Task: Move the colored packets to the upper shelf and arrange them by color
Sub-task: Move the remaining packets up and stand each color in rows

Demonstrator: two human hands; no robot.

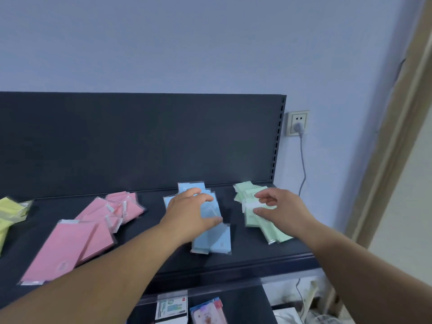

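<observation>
We log four colour groups on the dark upper shelf [254, 256], left to right: yellow packets [11, 209] at the far left edge, pink packets [70, 242] in a loose fan from the near edge toward the back, blue packets [215, 239] just right of centre, and green packets [273, 232] near the right end. The groups lie apart, each an untidy overlapping pile. The left hand [187, 213] rests palm down on the blue pile, fingers spread and lightly bent over the far packets and the thumb lying along the pile's right side. We see no packet lifted. The right hand [280, 211] is over the green pile, fingers loosely curled, index and thumb parted on either side of a packet's white end strip. We cannot tell whether the tips touch it. Right of the shelf's back panel [140, 141], a wall socket [298, 122] holds a grey plug. Boxed goods [171, 307] sit on a lower shelf, near.
</observation>
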